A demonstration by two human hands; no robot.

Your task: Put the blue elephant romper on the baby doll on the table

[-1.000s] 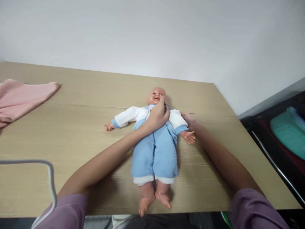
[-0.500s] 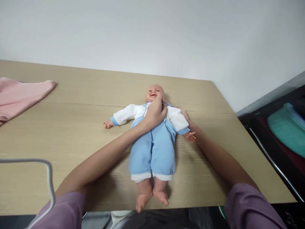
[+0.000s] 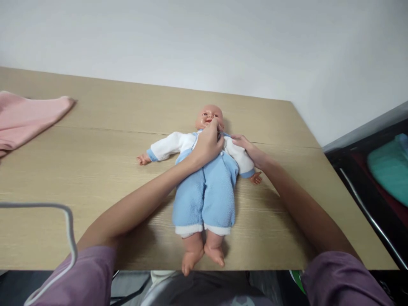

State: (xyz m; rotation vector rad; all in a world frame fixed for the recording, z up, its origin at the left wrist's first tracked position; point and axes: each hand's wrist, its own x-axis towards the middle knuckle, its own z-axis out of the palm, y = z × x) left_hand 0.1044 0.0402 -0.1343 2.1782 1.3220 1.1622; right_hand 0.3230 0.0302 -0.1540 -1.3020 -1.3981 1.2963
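A baby doll (image 3: 208, 117) lies on its back on the table, its feet toward me. It wears blue fleece overalls (image 3: 204, 199) over a white top with blue cuffs. Across the doll's chest reaches my left hand (image 3: 207, 144), its fingers curled at the collar and shoulder strap just below the chin; the fingertips are partly hidden. My right hand (image 3: 250, 148) rests with fingers stretched out on the white sleeve (image 3: 239, 155), near the shoulder on the right side.
The wooden table (image 3: 95, 170) meets a white wall behind. A pink cloth (image 3: 28, 119) lies at the left. A white cable (image 3: 68, 229) loops at lower left. Beyond the table's right edge is a dark unit with a teal item (image 3: 389, 170).
My right hand has come up from behind the doll's arm onto the sleeve and shoulder. My left hand stays at the collar. The view has tilted slightly.
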